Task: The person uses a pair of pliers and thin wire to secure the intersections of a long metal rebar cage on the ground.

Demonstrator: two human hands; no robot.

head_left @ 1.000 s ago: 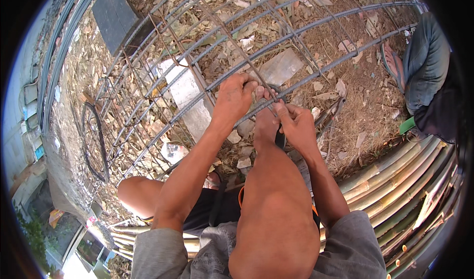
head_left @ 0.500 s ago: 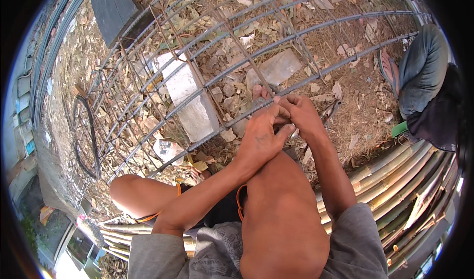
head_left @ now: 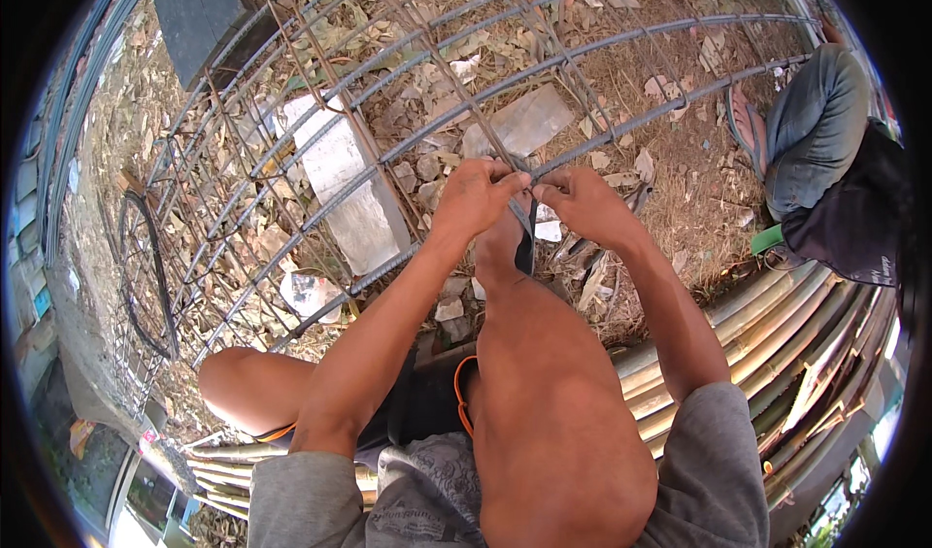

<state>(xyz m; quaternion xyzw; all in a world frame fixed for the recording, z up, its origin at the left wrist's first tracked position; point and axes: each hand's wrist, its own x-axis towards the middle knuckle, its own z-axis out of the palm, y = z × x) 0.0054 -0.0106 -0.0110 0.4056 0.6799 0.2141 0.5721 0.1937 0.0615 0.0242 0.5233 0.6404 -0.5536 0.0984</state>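
Observation:
A long ribbed steel bar (head_left: pixel 641 119) of a rebar cage runs past my fingertips, where a thinner crossbar (head_left: pixel 478 111) meets it. My left hand (head_left: pixel 476 197) is closed at that crossing, thumb pressed against curled fingers. Just to its right, my right hand (head_left: pixel 587 206) is pinched closed beside the same bar. Whatever lies between the fingers of either hand is too small to make out. Below the hands, my foot in a dark-strapped sandal (head_left: pixel 524 247) rests under the bar, partly hidden by them.
A white block (head_left: pixel 340 184) and a grey slab (head_left: pixel 524 121) lie under the cage among dry leaves. A dark board (head_left: pixel 202 19) stands far left, near a black wire coil (head_left: pixel 160 276). Another person's jeans-clad leg (head_left: pixel 820 126) is at right, above bamboo poles (head_left: pixel 748 344).
My hands were overlapped at the bar and now sit side by side, a small gap between them. The left hand has moved up and left. The whole view has shifted slightly.

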